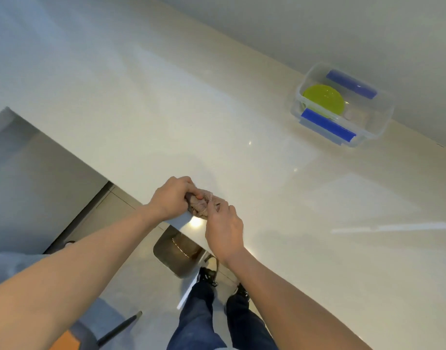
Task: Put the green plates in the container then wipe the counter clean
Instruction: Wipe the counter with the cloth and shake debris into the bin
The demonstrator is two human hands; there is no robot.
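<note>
Between both grips, at the bench edge, sits a crumpled brownish cloth: the left hand is clenched on one end, the right hand pinches the other. Well beyond them, near the wall, stands a clear container with blue clips, green plates inside.

I count two hands: my left hand and my right hand. Between them there is one crumpled cloth. One clear container stands on the one counter, and it carries two blue clips. I can make out one green plate face inside; whether more lie beneath, I cannot tell.
</note>
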